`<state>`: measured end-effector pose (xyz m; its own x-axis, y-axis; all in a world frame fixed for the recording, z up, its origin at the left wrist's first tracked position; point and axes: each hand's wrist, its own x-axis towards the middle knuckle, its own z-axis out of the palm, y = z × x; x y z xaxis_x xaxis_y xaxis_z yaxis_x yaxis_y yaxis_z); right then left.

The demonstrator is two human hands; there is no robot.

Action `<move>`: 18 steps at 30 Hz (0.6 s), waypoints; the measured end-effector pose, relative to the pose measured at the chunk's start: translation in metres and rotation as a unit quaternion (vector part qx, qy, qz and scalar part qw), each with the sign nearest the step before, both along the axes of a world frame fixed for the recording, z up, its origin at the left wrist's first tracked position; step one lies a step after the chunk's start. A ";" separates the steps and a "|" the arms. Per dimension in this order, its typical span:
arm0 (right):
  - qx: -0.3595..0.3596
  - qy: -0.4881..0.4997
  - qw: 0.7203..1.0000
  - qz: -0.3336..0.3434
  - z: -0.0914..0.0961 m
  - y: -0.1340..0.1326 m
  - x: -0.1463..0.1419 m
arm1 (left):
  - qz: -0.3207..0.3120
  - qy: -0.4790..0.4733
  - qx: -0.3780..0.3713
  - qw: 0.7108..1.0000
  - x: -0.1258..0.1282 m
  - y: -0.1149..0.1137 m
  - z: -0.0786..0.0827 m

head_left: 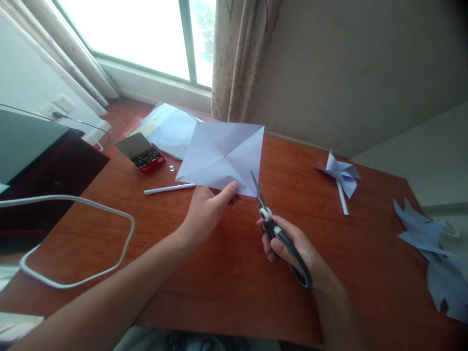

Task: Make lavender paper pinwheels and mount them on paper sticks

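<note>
A square sheet of paper (215, 141), creased along its diagonals and marked with a dot at the centre, is pinched at its near edge by my left hand (212, 202). The thumb lies on top and the other fingers are hidden beneath. My right hand (292, 243) grips a pair of black and white scissors (268, 222) by the handles. The blades point away from me at the sheet's near right corner; I cannot tell whether they are cutting into it. Partly behind my left hand lies a rolled paper stick (168, 189).
An open red box of thumbtacks (148, 158) stands at the left, with loose tacks (171, 167) beside it. Behind are papers in a clear sleeve (164, 129). A finished paper pinwheel (341, 175) and several folded paper pieces (427, 239) lie right. A white cable (131, 229) loops across the left.
</note>
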<state>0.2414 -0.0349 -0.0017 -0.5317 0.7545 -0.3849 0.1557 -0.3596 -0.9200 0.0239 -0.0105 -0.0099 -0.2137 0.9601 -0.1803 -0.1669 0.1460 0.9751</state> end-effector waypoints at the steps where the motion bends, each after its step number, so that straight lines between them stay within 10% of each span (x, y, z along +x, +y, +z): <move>1: 0.002 -0.002 1.000 -0.004 0.000 0.000 0.000 | -0.001 0.001 0.001 1.000 0.000 0.000 0.000; 18: 0.014 -0.019 1.000 0.006 -0.002 0.001 0.002 | -0.014 0.016 0.018 1.000 -0.001 -0.003 0.008</move>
<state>0.2430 -0.0340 -0.0040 -0.5266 0.7582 -0.3845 0.1960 -0.3318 -0.9228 0.0233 -0.0134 -0.0023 -0.1916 0.9714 -0.1400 -0.1327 0.1157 0.9844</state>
